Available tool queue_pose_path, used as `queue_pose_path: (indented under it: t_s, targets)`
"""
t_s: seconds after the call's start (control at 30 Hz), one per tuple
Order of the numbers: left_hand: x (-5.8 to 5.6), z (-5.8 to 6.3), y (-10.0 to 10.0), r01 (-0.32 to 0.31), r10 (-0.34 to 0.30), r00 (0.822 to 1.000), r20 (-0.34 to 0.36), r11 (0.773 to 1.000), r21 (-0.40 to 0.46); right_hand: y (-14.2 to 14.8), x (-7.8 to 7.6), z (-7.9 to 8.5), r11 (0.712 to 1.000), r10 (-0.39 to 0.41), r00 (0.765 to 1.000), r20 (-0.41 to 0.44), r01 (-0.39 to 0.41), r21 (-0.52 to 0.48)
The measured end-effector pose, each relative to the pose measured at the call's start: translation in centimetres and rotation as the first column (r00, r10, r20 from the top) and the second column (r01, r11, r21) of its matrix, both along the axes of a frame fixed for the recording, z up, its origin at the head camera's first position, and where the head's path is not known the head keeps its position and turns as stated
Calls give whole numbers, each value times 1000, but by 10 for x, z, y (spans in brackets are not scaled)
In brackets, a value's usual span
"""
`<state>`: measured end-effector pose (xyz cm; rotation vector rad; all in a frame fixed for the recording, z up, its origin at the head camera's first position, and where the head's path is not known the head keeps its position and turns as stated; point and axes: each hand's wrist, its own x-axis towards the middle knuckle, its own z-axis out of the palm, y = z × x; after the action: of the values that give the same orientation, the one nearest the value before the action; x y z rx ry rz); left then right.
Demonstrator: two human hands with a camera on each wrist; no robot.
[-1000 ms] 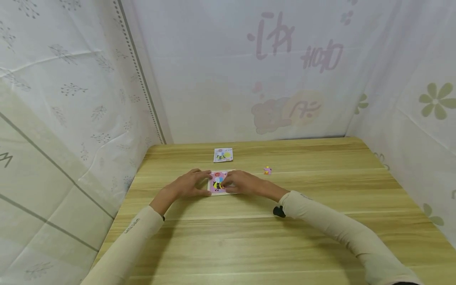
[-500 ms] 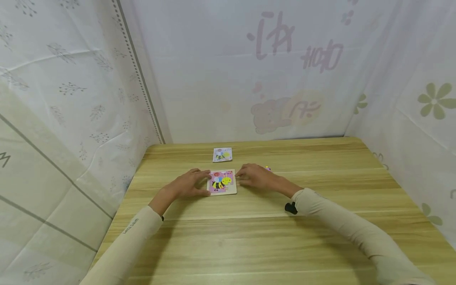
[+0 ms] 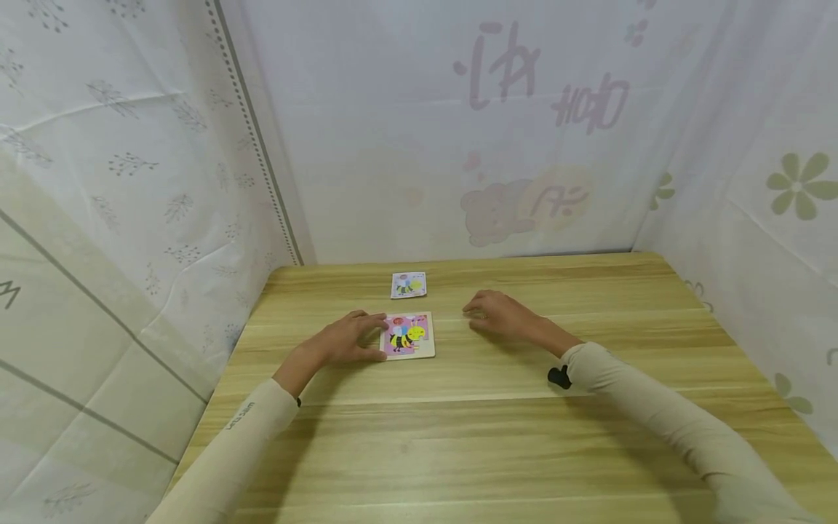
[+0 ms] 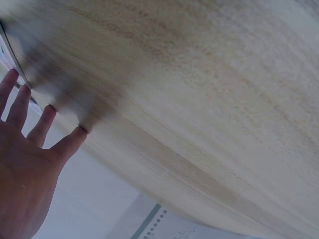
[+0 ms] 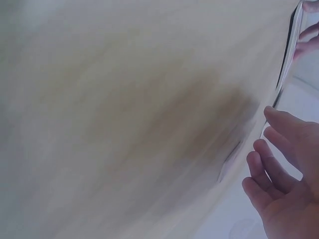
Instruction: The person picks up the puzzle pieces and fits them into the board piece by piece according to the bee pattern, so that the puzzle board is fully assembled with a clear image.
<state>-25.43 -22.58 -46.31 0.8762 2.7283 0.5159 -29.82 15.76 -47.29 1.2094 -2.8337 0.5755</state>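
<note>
A small square wooden jigsaw puzzle (image 3: pixel 401 342) with a yellow-and-black bee on pink lies on the table. Its lower right corner shows bare pale wood. My left hand (image 3: pixel 350 338) rests at the puzzle's left edge, fingertips at the upper part and thumb at the lower corner. In the left wrist view, the fingers (image 4: pixel 46 122) are spread and nearly straight. To the right of the puzzle, my right hand (image 3: pixel 500 314) is low over the table with loosely bent fingers. In the right wrist view, a thin flat piece (image 5: pixel 229 160) lies on the table by its fingertips.
A small paper card (image 3: pixel 409 284) with the same bee picture lies behind the puzzle. The wooden table (image 3: pixel 419 437) ends at the back against a printed curtain (image 3: pixel 393 145), with more cloth at both sides.
My right hand has left the puzzle and moved right, covering the spot where a loose pink puzzle piece lay. The bee's yellow head now shows in the puzzle. My left hand has stayed put.
</note>
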Motion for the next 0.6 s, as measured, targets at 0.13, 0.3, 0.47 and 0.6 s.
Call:
queue_pose_path:
  t_s: [0.13,0.3,0.47,0.6]
  targets:
    - [-1,-2,-1,1,-1,1000,-8,1000,-8,12,-2,0,999,-39,999,21,38,3]
    - [-1,-1,-1,1,-1,1000,-7,1000,-10,23,-6,-3,997,-74,996,49,73,25]
    - [-2,-1,-1,7,-7,1000,-8,1000,-13,33,-8,-5,996,-84,996,38,83,26]
    - [-1,-2,-1,10,-10,1000,-6,1000,-9,39,-8,-4,996,-90,995,50,89,11]
